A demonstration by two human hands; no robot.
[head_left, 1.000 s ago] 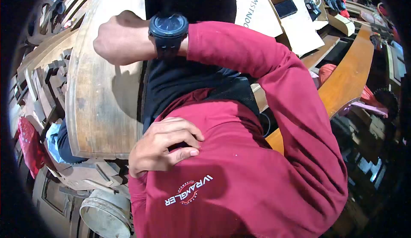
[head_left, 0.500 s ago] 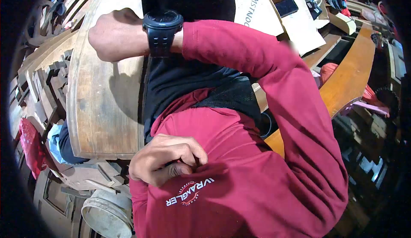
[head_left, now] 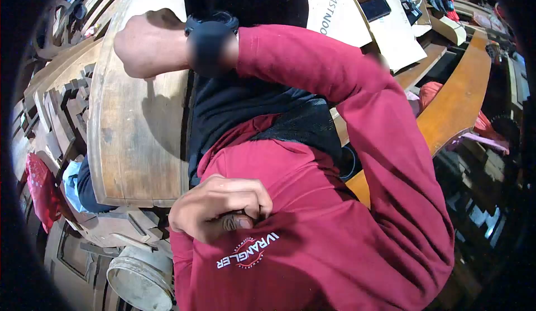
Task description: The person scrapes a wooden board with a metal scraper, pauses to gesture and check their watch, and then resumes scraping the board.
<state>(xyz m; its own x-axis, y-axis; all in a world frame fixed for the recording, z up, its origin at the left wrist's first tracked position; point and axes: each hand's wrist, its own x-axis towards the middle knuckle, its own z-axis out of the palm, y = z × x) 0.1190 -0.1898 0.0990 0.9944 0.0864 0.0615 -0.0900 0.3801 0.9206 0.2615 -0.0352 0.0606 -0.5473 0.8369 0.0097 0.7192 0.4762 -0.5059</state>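
Observation:
My right hand (head_left: 146,45) is a closed fist held up at the upper left, over a curved wooden panel (head_left: 137,143). Nothing shows in it. A black wristwatch (head_left: 211,45), blurred, sits on that wrist below the red sleeve (head_left: 346,98). Lower down, my left hand (head_left: 215,210) is closed on a fold of my red sweatshirt (head_left: 312,244), just above its white chest logo (head_left: 247,250). Black trousers (head_left: 240,104) show between the two hands.
Carved wooden pieces (head_left: 56,104) are stacked at the left, with a red cloth (head_left: 39,191) beside them. A white bucket (head_left: 139,280) stands at the bottom left. Cardboard boxes (head_left: 335,9) lie at the top, and an orange curved plank (head_left: 452,104) runs along the right.
My left hand went from resting on the sweatshirt to pinching its fabric. My right forearm shifted slightly left and turned, so the watch face no longer shows.

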